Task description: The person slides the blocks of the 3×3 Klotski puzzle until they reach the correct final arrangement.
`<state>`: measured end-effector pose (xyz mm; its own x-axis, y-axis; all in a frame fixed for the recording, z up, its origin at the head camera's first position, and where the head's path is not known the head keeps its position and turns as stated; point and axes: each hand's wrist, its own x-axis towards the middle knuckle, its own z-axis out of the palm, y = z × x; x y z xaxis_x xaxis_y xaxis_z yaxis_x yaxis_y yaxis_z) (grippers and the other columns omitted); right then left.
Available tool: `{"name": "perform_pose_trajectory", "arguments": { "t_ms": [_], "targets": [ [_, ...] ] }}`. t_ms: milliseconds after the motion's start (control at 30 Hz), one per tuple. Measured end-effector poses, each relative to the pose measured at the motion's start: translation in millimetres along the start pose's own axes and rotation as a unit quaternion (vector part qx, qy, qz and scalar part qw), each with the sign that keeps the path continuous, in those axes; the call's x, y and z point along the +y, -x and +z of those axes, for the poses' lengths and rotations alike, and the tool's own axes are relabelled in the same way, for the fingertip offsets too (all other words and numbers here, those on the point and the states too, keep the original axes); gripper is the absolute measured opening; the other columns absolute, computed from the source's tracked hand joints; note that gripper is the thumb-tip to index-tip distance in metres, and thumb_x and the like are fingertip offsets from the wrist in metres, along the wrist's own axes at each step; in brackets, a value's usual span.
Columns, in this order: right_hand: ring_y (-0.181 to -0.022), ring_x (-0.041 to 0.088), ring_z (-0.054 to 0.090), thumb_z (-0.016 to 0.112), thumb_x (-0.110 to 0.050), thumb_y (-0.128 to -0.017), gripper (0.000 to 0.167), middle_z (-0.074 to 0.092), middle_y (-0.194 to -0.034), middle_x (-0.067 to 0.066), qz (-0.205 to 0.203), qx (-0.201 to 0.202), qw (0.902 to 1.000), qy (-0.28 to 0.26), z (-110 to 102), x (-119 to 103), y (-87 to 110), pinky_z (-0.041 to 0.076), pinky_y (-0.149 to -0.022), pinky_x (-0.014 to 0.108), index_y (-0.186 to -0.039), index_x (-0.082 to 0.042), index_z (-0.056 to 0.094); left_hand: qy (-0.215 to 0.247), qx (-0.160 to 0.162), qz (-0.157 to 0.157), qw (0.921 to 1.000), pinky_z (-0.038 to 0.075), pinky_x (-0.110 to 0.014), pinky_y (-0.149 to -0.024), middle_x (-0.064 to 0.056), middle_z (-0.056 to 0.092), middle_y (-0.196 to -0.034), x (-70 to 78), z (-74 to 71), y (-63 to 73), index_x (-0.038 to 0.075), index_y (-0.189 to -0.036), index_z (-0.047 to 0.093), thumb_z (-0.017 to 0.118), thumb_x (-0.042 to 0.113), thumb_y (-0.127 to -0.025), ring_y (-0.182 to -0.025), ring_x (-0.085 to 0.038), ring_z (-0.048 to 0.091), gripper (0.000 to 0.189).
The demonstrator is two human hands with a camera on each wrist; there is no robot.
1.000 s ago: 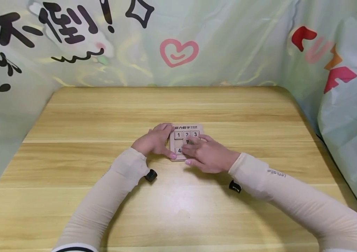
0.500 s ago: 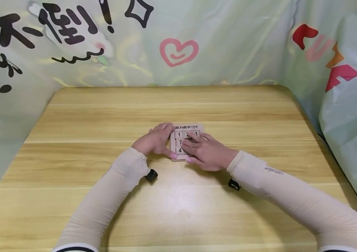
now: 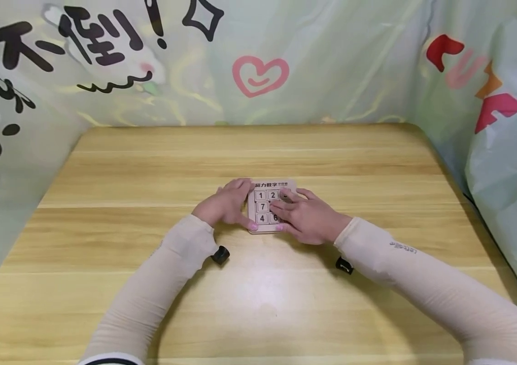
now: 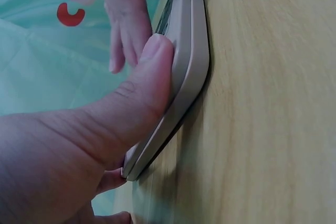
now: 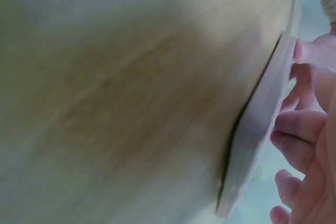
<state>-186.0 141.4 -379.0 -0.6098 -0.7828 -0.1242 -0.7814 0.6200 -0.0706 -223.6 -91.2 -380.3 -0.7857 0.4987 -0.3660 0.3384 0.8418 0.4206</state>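
Observation:
A pinkish number sliding puzzle (image 3: pixel 263 207) lies flat on the wooden table, with 1, 2, 7, 4 and 6 readable on its square tiles. My left hand (image 3: pixel 225 204) holds its left side, thumb at the near corner and fingers at the far one. In the left wrist view the left thumb (image 4: pixel 126 106) presses on the rounded corner of the puzzle frame (image 4: pixel 195 51). My right hand (image 3: pixel 313 219) reaches over the right side, fingers extended over the tiles and covering several of them. From the right wrist, those fingers (image 5: pixel 302 135) show above the puzzle's edge (image 5: pixel 257 124).
The wooden table (image 3: pixel 258 304) extends on every side of the puzzle. A pale green printed curtain (image 3: pixel 340 56) hangs behind and along both sides. Small black wrist cameras (image 3: pixel 220 255) sit under both beige sleeves (image 3: pixel 400 263).
The 7 tile has slid left into the gap below the 1. After that, the right hand has shifted slightly right, uncovering the 2 and the 6. The left hand stays in place.

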Motion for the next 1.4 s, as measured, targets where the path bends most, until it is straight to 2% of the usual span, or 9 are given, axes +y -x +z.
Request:
{"name": "perform_pose_trajectory", "arguments": {
  "t_ms": [167, 367, 533, 700, 967, 1067, 1267, 1400],
  "targets": [
    [-0.141, 0.036, 0.026, 0.044, -0.038, -0.102, 0.051, 0.048, -0.144, 0.009, -0.013, 0.019, 0.9996, -0.014, -4.6, -4.8, 0.8, 0.024, -0.111, 0.059, -0.141, -0.006, 0.051, -0.007, 0.004, -0.007, 0.9999, 0.011, -0.059, -0.114, -0.014, 0.012, -0.16, -0.2, -2.1, 0.0, 0.007, -0.153, 0.02, 0.083, 0.05, -0.069, -0.146, -0.032, 0.009, 0.114],
    [-0.142, 0.036, 0.024, 0.039, -0.04, -0.103, 0.052, 0.045, -0.146, 0.008, -0.014, 0.003, 0.9995, -0.028, -1.9, -8.7, -4.6, 0.021, -0.113, 0.057, -0.144, -0.008, 0.048, 0.0, 0.001, -0.001, 1.0, 0.01, -0.06, -0.114, -0.014, 0.012, -0.16, 1.2, -0.1, -0.1, 0.006, -0.153, 0.02, 0.083, 0.049, -0.07, -0.146, -0.031, 0.009, 0.112],
    [-0.141, 0.036, 0.026, 0.043, -0.038, -0.103, 0.049, 0.048, -0.144, 0.007, -0.013, 0.005, 0.9995, -0.03, -2.8, -7.6, 11.9, 0.023, -0.112, 0.058, -0.14, -0.008, 0.052, 0.003, 0.001, -0.004, 1.0, 0.011, -0.059, -0.114, -0.013, 0.013, -0.16, 2.0, 3.5, -1.0, 0.007, -0.153, 0.022, 0.083, 0.049, -0.069, -0.146, -0.031, 0.009, 0.112],
    [-0.14, 0.037, 0.029, 0.042, -0.038, -0.103, 0.048, 0.051, -0.141, 0.006, -0.029, 0.004, 0.9989, -0.037, -1.7, -7.0, 25.0, 0.023, -0.111, 0.06, -0.137, -0.007, 0.056, -0.003, 0.003, -0.013, 0.9999, 0.01, -0.058, -0.115, -0.011, 0.011, -0.161, 1.0, 4.0, -1.0, 0.008, -0.154, 0.02, 0.083, 0.05, -0.068, -0.147, -0.03, 0.008, 0.115],
    [-0.14, 0.038, 0.029, 0.045, -0.037, -0.102, 0.049, 0.049, -0.143, 0.009, -0.008, 0.024, 0.9995, -0.021, 3.6, 3.5, 14.4, 0.027, -0.11, 0.06, -0.14, -0.007, 0.052, -0.001, 0.0, -0.012, 0.9999, 0.01, -0.058, -0.115, -0.012, 0.01, -0.161, 1.5, 3.1, -1.7, 0.008, -0.154, 0.019, 0.083, 0.051, -0.069, -0.147, -0.031, 0.007, 0.115],
    [-0.141, 0.038, 0.027, 0.044, -0.038, -0.102, 0.05, 0.048, -0.144, 0.01, -0.007, 0.02, 0.9996, -0.021, 1.0, 4.2, 16.5, 0.026, -0.11, 0.06, -0.141, -0.006, 0.052, -0.002, -0.002, -0.012, 0.9999, 0.009, -0.058, -0.115, -0.012, 0.01, -0.161, 1.4, 2.4, -1.9, 0.008, -0.154, 0.019, 0.083, 0.051, -0.068, -0.147, -0.031, 0.007, 0.116],
    [-0.14, 0.037, 0.029, 0.045, -0.038, -0.102, 0.048, 0.052, -0.141, 0.006, -0.002, -0.005, 0.9998, -0.017, -5.6, -2.7, 33.3, 0.023, -0.111, 0.061, -0.137, -0.007, 0.055, 0.006, 0.0, -0.007, 1.0, 0.009, -0.058, -0.115, -0.012, 0.009, -0.161, 1.8, 2.4, -2.7, 0.008, -0.154, 0.019, 0.084, 0.051, -0.067, -0.147, -0.031, 0.007, 0.117],
    [-0.142, 0.035, 0.026, 0.042, -0.041, -0.102, 0.052, 0.047, -0.145, 0.005, -0.014, -0.014, 0.9994, -0.029, -0.9, -9.7, 28.9, 0.021, -0.112, 0.059, -0.142, -0.008, 0.05, 0.006, -0.001, -0.005, 1.0, 0.008, -0.059, -0.115, -0.012, 0.01, -0.161, 1.6, 3.0, -3.4, 0.007, -0.154, 0.02, 0.084, 0.051, -0.067, -0.147, -0.031, 0.006, 0.116]
  ]
}}
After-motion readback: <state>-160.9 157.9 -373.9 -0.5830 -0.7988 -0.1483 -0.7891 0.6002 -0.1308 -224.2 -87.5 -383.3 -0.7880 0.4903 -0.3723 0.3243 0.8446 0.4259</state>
